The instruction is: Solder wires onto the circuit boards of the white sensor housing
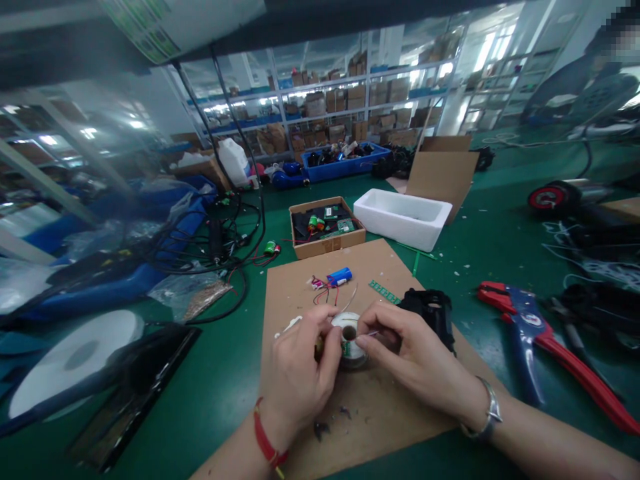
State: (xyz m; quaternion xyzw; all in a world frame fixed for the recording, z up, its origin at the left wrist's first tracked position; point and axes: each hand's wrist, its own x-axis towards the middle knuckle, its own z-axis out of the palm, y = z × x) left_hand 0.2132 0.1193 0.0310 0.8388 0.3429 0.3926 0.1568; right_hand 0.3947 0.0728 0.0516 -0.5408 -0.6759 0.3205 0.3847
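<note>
A small round spool (353, 352) with a white label stands on the brown cardboard sheet (370, 427), between my two hands. My left hand (303, 363) is closed at the spool's left side, fingertips pinched; a thin pale wire rises near them. What it holds is mostly hidden. At the spool's right side, my right hand (407, 353) pinches a thin wire between thumb and index finger. Beyond the hands lie a blue cylindrical battery (340, 276) with red leads and a strip of green circuit boards (383, 291). A black device (430, 310) sits behind my right hand.
An open cardboard box (327, 247) of electronic parts and a white foam box (400, 223) stand behind the sheet. Red-and-blue pliers (530, 327) lie at the right. To the left are black cables (215, 240) and a white disc (75, 360). A person is partly visible at upper right.
</note>
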